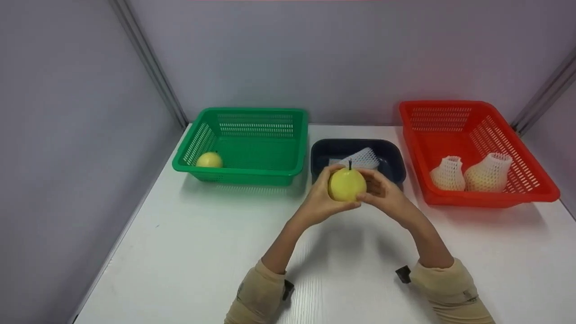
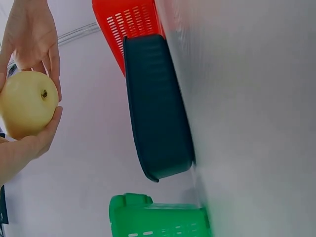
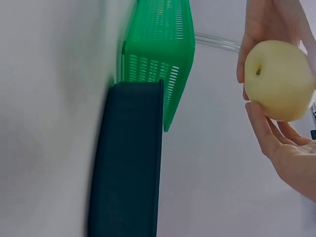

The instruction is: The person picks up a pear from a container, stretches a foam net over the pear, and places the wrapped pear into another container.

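Both hands hold a yellow pear (image 1: 347,185) in the air, its dark stem pointing up in the head view. The left hand (image 1: 318,201) grips it from the left, with the thumb under its near side. On the other side, the right hand (image 1: 389,198) has its thumb at the pear's lower right and its fingers around the far side. The left wrist view shows the pear (image 2: 27,104) bare between the two hands. Behind it is a dark blue tray (image 1: 325,147) with white foam netting (image 1: 366,157) in it.
At the back left, a green basket (image 1: 252,173) has one bare yellow pear (image 1: 209,160) in its near left corner. A red basket (image 1: 477,199) at the right has two fruits in white foam nets (image 1: 488,173). Walls stand behind and at both sides of the white table (image 1: 180,243).
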`<state>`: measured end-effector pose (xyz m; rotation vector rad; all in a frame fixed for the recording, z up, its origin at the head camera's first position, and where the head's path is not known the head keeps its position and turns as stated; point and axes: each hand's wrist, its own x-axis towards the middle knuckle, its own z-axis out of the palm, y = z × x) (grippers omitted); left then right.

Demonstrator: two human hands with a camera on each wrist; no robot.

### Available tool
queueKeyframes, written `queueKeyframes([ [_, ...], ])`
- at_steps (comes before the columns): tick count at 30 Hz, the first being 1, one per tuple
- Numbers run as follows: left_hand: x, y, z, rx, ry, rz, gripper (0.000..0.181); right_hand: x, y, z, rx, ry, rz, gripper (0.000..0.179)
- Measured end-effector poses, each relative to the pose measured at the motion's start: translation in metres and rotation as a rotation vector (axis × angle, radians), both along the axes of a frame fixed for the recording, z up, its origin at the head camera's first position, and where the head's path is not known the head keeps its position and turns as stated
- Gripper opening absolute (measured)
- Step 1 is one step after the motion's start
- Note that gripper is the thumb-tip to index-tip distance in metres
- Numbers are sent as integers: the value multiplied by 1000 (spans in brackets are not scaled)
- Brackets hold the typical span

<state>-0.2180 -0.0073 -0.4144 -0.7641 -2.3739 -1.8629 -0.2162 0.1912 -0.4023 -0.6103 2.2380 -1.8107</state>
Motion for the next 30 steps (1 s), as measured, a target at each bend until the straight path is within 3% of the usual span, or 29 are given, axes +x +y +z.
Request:
queueKeyframes([
  [9,6,6,-6,-69,52,-96,80,10,10,3,239,-4,32,74],
  [18,4,6,-4,-180,136,-229,78,11,19,-1,220,13,19,69],
  [24,-2,-1,-6,-266,50,-324,73,10,25,-13,232,34,44,69],
  [30,-8,-1,-16,-357,-58,-348,72,6,28,-32,235,19,79,69],
])
